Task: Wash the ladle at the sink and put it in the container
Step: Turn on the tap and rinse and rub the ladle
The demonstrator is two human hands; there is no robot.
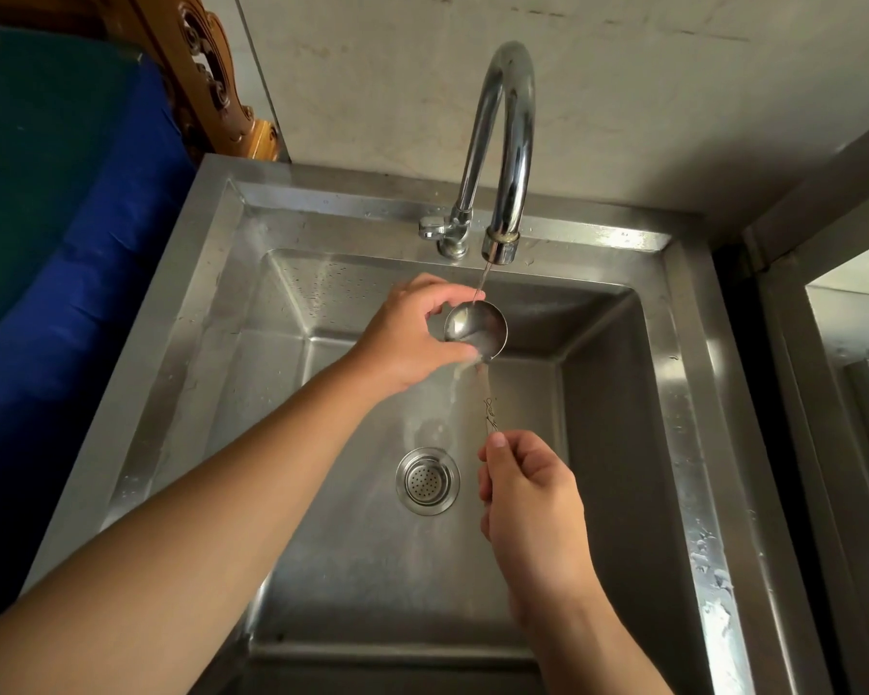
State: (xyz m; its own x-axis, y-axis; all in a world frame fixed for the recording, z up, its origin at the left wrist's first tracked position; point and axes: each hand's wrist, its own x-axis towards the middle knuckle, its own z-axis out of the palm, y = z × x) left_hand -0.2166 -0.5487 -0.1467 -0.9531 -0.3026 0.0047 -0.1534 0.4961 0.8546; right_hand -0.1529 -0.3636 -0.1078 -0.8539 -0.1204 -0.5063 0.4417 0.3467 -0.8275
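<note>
A steel ladle is held over the steel sink, its bowl right under the faucet spout. A thin stream of water falls into the bowl and spills off its near edge toward the basin. My left hand curls around the bowl, thumb and fingers touching its rim. My right hand grips the lower end of the thin handle, thumb on top. No container is in view.
A round drain strainer sits in the basin floor below the ladle. A blue and green cushion and carved wood lie left of the sink. A steel shelf frame stands at the right.
</note>
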